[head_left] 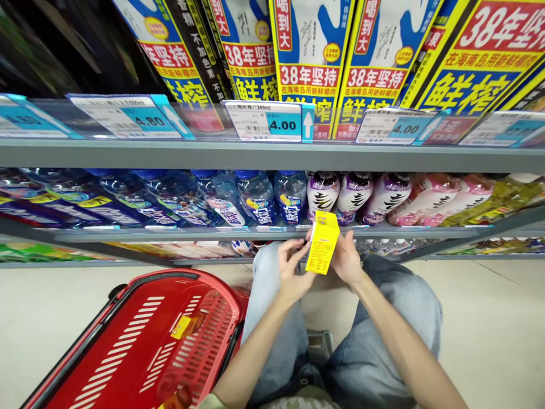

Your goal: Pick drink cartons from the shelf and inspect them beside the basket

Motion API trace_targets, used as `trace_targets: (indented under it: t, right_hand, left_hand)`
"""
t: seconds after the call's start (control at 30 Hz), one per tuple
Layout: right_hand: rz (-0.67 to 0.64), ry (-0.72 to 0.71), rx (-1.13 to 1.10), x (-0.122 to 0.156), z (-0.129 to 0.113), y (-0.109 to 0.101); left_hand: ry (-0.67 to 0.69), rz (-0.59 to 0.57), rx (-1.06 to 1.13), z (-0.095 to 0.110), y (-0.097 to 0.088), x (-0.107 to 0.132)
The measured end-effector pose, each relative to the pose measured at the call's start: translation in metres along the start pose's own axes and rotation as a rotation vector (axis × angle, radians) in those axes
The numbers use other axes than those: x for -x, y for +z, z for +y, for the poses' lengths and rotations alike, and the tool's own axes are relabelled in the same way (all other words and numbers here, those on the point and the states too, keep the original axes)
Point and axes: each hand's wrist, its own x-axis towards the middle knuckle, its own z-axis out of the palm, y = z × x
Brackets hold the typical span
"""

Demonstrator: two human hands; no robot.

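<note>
Between my two hands, above my knees, is a small yellow carton (322, 250) with fine print on the side that faces me. My left hand (293, 268) grips its left side with bent fingers. My right hand (347, 258) is against its right side, the thumb pointing up and the other fingers partly hidden behind the carton. Just beyond it, on the lower shelf, stand white bottles with purple wrap (322, 196) and blue-capped drink bottles (290, 196).
A red shopping basket (114, 318) stands on the floor to my left, with a yellow packet (182, 327) inside. The grey shelf edge (272, 156) runs across in front, carrying price tags (268, 121) below tall yellow-and-blue cartons (309, 71). Pink bottles (426, 199) stand at right.
</note>
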Motion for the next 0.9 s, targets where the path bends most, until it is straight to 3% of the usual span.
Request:
trace_targets:
  t: [0.1, 0.2, 0.43, 0.6, 0.77, 0.9]
  right_hand:
    - [0.010, -0.103, 0.104, 0.000, -0.012, 0.000]
    - [-0.001, -0.143, 0.125, 0.002, -0.023, 0.000]
    - [-0.048, 0.085, -0.113, 0.006, -0.022, -0.003]
    - [0.043, 0.043, -0.176, 0.004, -0.016, 0.000]
    - [0.059, -0.140, -0.017, 0.003, -0.019, 0.005]
    - [0.045, -0.160, 0.093, 0.000, -0.019, 0.006]
  left_hand:
    - [-0.093, -0.022, 0.041, -0.003, 0.000, 0.003]
    - [-0.232, -0.180, 0.145, -0.003, 0.001, 0.007]
    - [-0.526, -0.505, 0.562, 0.002, 0.008, 0.020]
    - [-0.787, -0.707, 0.912, 0.002, 0.010, 0.021]
    - [-0.808, -0.831, 1.027, 0.006, 0.009, 0.013]
    - [-0.783, -0.843, 0.963, 0.005, 0.006, 0.014]
